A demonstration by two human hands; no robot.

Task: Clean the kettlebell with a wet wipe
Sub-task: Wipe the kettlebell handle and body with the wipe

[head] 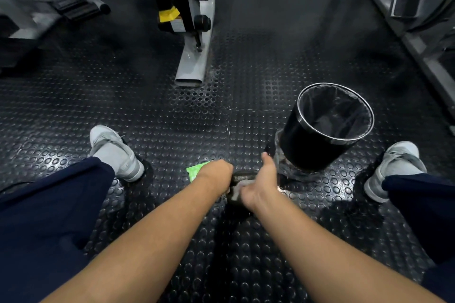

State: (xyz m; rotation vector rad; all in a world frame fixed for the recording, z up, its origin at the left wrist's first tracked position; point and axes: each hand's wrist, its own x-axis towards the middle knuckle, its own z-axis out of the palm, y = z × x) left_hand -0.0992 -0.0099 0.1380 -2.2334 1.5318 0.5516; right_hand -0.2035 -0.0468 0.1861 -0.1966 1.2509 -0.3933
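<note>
Black studded rubber floor (172, 115) carries the kettlebell (240, 177), low between the person's feet, mostly hidden by both hands. The left hand (216, 172) is closed over its left side. The right hand (258, 187) presses a pale wet wipe (237, 190) against it, thumb raised. A green packet (194, 171) lies just left; a lined bin (325, 128) stands right.

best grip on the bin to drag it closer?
Probably the near rim of the bin, from above with the right hand: it stands upright with its mouth open, so fingers can hook over the metal edge. The wall is smooth and wide, and a loose liner bunches at its base.
</note>
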